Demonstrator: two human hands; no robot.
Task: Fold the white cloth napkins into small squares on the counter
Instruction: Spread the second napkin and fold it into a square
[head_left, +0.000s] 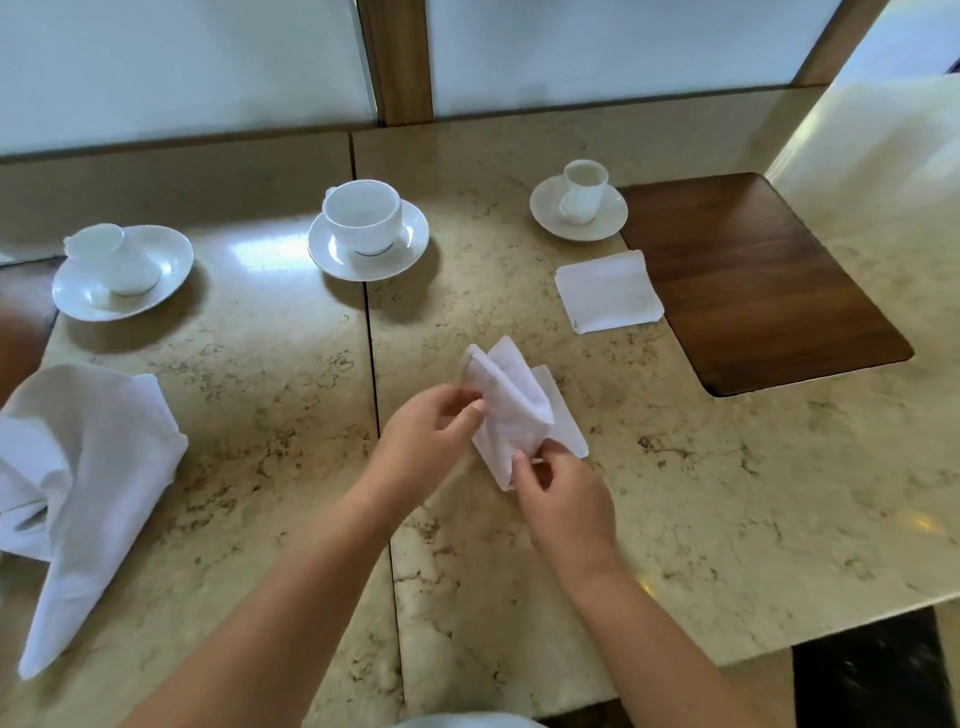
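The half-folded napkin sits on the worktop between my hands: my left hand pinches its left edge, my right hand pinches its near corner. Beyond my right hand lies a folded square.

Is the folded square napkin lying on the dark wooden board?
No, the folded napkin lies on the marble counter, beside the wooden board.

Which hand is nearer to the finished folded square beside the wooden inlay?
Right. The right hand pinches the napkin in work below and slightly left of the folded square; the left hand grips that napkin's other edge, farther left.
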